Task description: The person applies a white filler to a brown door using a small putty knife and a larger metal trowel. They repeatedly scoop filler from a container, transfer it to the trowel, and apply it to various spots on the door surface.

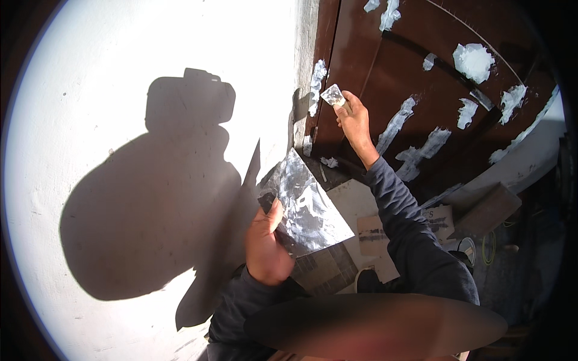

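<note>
Gripping a small putty knife (333, 95) loaded with white filler, the right hand (355, 120) presses its blade against the edge of the dark brown door (421, 72), which is dotted with white patches. The left hand (265, 240) is closed on a smeared metal plate (307, 207), held tilted near the white wall (120, 72).

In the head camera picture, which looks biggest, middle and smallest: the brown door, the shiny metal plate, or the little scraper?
1. Brown door, by far the biggest.
2. Metal plate in the left hand; it is nearer the camera, so it looks bigger.
3. Scraper in the right hand, smallest.
</note>
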`<state>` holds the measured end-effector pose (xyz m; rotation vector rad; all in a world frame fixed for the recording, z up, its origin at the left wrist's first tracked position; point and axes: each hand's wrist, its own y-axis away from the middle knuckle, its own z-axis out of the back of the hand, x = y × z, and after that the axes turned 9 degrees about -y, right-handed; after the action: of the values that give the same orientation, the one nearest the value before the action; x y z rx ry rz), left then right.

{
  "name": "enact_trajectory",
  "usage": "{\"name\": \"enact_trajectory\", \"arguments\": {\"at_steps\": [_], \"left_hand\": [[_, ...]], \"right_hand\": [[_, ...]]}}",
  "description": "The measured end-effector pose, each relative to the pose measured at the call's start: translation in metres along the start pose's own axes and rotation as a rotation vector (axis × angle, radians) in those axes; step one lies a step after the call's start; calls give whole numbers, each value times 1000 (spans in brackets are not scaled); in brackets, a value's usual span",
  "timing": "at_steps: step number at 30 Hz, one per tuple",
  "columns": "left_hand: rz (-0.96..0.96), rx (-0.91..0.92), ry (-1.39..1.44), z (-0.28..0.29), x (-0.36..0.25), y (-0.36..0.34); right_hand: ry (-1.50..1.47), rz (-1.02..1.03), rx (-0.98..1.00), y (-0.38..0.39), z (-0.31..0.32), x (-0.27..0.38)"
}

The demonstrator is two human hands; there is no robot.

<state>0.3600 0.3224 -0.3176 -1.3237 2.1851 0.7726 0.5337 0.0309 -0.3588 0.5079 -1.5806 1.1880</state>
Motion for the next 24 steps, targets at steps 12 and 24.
{"name": "enact_trajectory", "arguments": {"at_steps": [12, 24], "left_hand": [[43, 71, 11, 9, 2, -20], [-46, 31, -28, 15, -2, -23]], "right_hand": [[44, -73, -485, -73, -55, -33], [-239, -277, -7, 27, -22, 31]]}}
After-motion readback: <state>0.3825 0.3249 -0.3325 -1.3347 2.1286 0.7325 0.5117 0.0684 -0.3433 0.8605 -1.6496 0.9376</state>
